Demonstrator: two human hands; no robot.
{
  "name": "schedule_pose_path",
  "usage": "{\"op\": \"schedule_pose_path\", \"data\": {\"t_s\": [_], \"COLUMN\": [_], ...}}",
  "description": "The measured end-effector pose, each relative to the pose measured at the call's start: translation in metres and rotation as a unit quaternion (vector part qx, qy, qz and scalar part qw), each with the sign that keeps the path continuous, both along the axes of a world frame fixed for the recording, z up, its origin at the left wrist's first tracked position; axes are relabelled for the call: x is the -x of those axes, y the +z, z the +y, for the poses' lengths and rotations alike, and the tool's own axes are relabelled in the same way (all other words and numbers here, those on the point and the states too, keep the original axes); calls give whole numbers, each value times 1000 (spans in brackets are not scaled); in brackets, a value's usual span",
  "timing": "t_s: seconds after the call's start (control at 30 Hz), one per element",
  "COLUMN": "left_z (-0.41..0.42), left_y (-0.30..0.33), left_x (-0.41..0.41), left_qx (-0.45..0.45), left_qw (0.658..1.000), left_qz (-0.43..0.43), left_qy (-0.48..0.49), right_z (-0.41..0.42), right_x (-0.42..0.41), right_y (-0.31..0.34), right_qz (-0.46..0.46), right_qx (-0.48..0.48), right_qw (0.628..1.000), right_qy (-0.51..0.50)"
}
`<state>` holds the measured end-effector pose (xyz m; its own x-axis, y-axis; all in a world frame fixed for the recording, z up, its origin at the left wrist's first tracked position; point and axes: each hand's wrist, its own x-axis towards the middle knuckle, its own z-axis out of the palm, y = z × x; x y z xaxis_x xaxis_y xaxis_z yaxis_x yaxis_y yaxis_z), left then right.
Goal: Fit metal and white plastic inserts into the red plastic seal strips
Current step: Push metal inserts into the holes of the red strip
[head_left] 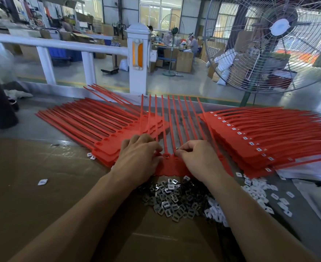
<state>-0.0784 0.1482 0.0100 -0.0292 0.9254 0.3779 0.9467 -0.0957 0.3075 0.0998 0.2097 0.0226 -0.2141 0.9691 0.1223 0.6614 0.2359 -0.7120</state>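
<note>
Both hands work the red seal strip sheet (172, 163) at centre surface: left hand (138, 156) presses its head, right hand (197, 157) pinches a small insert there. Strips look light, floppy-tailed; hold by the stiffer head. Metal inserts (172, 201) piled near.
</note>
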Motion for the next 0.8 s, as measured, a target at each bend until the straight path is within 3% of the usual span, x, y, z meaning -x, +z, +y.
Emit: {"op": "schedule_pose_path", "data": {"t_s": [0.37, 0.8], "left_z": [3, 2], "left_y": [-4, -5], "left_x": [0, 1], "left_qx": [42, 47], "left_qw": [999, 999], "left_qz": [3, -4], "left_qy": [-19, -15], "right_z": [-2, -1], "right_x": [7, 4], "right_y": [4, 5], "right_qz": [-78, -66], "right_qx": [-8, -3], "right_qw": [997, 998], "right_qy": [-17, -12]}}
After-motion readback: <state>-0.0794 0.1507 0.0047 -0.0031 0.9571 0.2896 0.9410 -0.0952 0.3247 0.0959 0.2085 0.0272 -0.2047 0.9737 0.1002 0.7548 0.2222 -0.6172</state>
